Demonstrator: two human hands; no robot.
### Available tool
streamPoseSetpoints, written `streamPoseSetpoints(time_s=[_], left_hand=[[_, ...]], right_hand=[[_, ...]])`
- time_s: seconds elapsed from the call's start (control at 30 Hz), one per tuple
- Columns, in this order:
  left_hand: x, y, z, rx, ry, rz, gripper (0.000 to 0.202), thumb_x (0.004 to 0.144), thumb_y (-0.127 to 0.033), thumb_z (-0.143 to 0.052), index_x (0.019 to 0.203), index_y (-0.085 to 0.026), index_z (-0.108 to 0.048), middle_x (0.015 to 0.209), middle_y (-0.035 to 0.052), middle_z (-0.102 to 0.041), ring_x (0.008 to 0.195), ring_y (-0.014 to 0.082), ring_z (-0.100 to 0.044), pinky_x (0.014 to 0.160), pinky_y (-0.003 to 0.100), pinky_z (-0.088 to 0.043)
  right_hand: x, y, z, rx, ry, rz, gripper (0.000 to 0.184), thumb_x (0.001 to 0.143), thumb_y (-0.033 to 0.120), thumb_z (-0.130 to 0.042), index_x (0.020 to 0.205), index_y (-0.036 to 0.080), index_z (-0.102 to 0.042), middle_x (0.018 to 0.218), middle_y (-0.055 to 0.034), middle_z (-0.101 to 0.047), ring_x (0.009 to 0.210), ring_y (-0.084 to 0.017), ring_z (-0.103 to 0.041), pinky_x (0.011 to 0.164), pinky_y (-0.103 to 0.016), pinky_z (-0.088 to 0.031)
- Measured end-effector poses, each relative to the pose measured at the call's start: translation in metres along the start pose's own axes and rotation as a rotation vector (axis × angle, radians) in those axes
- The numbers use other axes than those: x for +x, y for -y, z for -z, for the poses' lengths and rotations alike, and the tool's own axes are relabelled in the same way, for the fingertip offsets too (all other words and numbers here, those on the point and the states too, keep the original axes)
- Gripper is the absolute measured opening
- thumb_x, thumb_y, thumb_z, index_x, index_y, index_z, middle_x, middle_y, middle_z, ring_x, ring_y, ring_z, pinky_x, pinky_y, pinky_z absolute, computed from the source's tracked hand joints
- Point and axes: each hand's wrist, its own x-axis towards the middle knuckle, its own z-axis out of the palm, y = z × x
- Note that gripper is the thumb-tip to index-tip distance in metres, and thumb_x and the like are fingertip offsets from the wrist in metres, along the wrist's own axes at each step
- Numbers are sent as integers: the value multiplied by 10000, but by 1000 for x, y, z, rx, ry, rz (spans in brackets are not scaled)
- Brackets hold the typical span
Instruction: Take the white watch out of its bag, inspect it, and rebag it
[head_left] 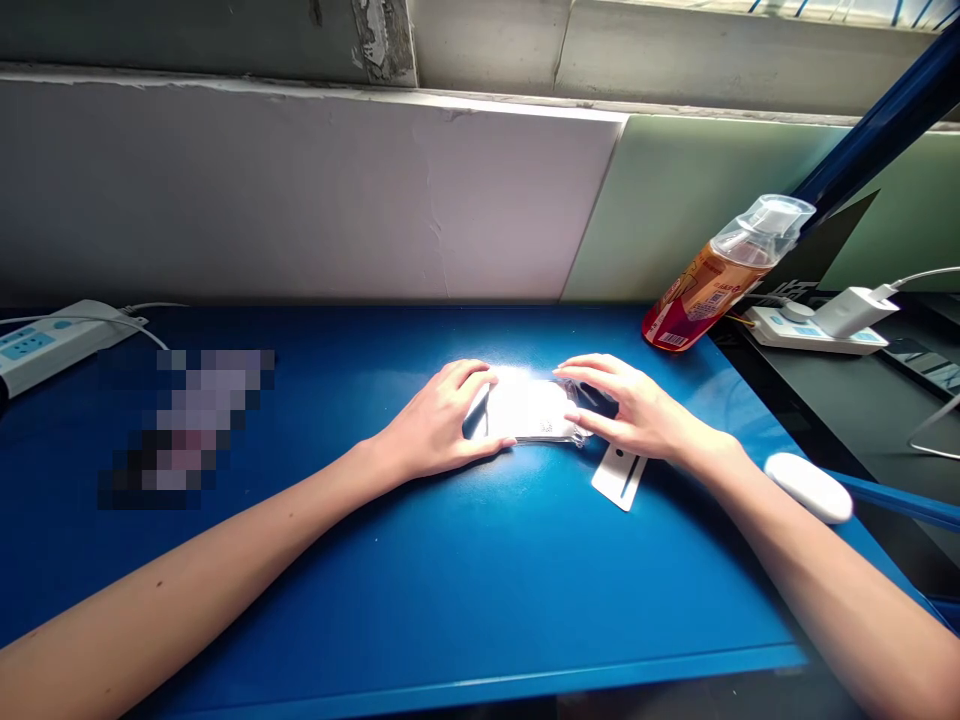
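A flat white packet in clear plastic wrap [529,408] lies on the blue table, its upper part washed out by glare. My left hand [442,420] is curved around its left end, thumb along the near edge and fingers at the far side. At the right end, my right hand [634,405] has its fingers apart, with fingertips at or just over the wrap; whether they press on it is hard to tell. Partly under my right hand is a small white card with a hole [621,480].
The blue table [420,590] meets a pale wall panel behind. A red-orange bottle with a clear cap [712,285] stands back right, near a power strip with a charger [817,330]. A white rounded case [808,487] lies by my right forearm. Another power strip [56,345] and a blurred-out object [199,420] are left.
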Motion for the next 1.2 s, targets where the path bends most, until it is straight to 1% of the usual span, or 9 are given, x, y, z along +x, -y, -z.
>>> streamPoseSetpoints(time_s=[0.1, 0.23, 0.4, 0.53, 0.8, 1.0, 1.1, 1.2], left_hand=[[0, -1, 0, 0, 12, 20, 738, 835, -655, -640, 1328, -118, -524, 1410, 221, -510, 1362, 365, -441, 1131, 532, -407], [0, -1, -1, -2, 18, 36, 752, 826, -653, -650, 1348, -127, -522, 1450, 226, -476, 1392, 381, -411, 1149, 546, -385], [0, 0, -2, -1, 18, 39, 731, 824, -659, -649, 1324, -136, -547, 1449, 226, -482, 1397, 382, -406, 1144, 561, -386], [0, 0, -2, 16, 27, 42, 728, 829, -663, -640, 1299, -113, -560, 1433, 234, -497, 1395, 378, -405, 1147, 548, -384], [1, -1, -2, 48, 50, 47, 741, 841, -681, -612, 1299, -101, -555, 1436, 238, -491, 1394, 371, -403, 1140, 529, -384], [1, -3, -1, 89, 54, 44, 728, 836, -685, -613, 1297, -124, -554, 1412, 218, -523, 1374, 380, -425, 1161, 588, -302], [1, -4, -1, 84, 52, 73, 748, 832, -677, -620, 1339, -136, -527, 1416, 209, -523, 1372, 371, -434, 1175, 613, -254], [1, -5, 0, 66, 39, 95, 750, 828, -678, -624, 1357, -155, -523, 1419, 200, -524, 1362, 371, -447, 1176, 629, -236]], right_hand=[[-1, 4, 2, 20, 95, 11, 623, 868, 517, -665, 1366, 152, -585, 1377, -195, -587, 1261, -340, -573, 1040, -497, -507], [-1, 4, -1, 34, 136, -38, 704, 831, 582, -683, 1379, 153, -585, 1396, -201, -572, 1293, -361, -547, 1071, -525, -482], [0, 4, -2, 59, 118, -49, 641, 811, 570, -711, 1336, 211, -632, 1380, -172, -595, 1281, -365, -563, 1053, -545, -496], [0, 5, -2, 64, 120, -57, 652, 809, 563, -716, 1343, 200, -629, 1383, -176, -590, 1283, -366, -561, 1060, -538, -490], [-1, 5, -3, 60, 126, -61, 678, 818, 562, -705, 1363, 171, -602, 1395, -188, -575, 1287, -359, -552, 1075, -537, -474], [-1, 6, -1, 47, 122, -34, 676, 805, 547, -725, 1363, 186, -600, 1387, -185, -583, 1280, -363, -558, 1059, -538, -488], [-1, 6, 0, 57, 136, -52, 687, 806, 550, -722, 1367, 175, -596, 1392, -192, -579, 1284, -364, -558, 1063, -537, -488], [-1, 5, 1, 85, 133, -74, 676, 802, 560, -719, 1364, 203, -604, 1394, -179, -581, 1281, -370, -564, 1051, -545, -500]])
